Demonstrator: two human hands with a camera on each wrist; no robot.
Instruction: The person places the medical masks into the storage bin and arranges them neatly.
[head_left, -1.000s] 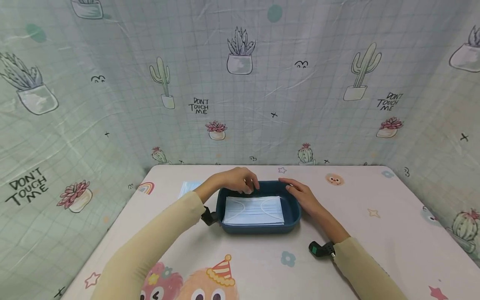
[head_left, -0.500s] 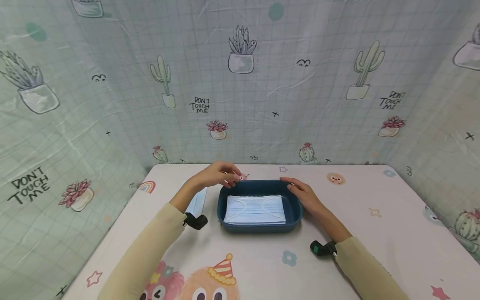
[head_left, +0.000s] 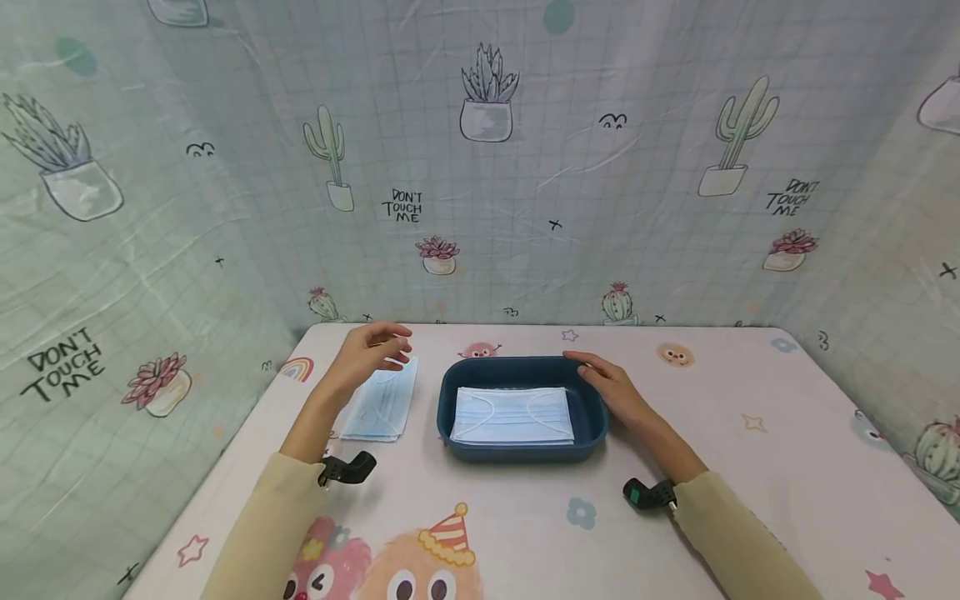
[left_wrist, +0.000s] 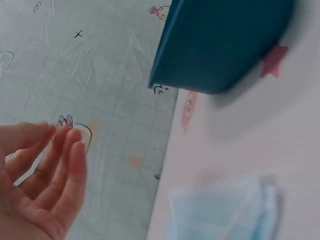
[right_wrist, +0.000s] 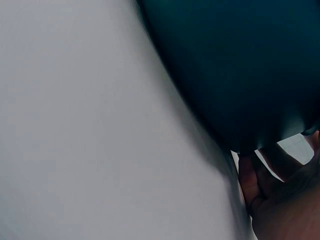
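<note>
A dark blue box [head_left: 517, 453] with rounded corners stands mid-table, holding a stack of light blue face masks [head_left: 513, 417] with white ear loops. At its far right corner my right hand [head_left: 611, 390] grips the rim, thumb over the edge; in the right wrist view its fingers [right_wrist: 248, 180] lie against the box wall. To the left of the box, a second pile of face masks [head_left: 378, 408] lies on the table. Over the far end of that pile hovers my left hand [head_left: 366, 354], fingers loosely bent with nothing between them, as the left wrist view confirms.
The table wears a white cover [head_left: 525, 533] printed with cartoon figures. Grey-green curtains [head_left: 555, 275] with cactus prints rise behind the table and along both sides. A black wrist camera [head_left: 348, 468] sits on the left wrist, another camera [head_left: 648, 496] on the right.
My left hand has moved from above the box's far left corner leftward to the mask pile on the table, uncovering most of that pile. My right hand stays on the box rim.
</note>
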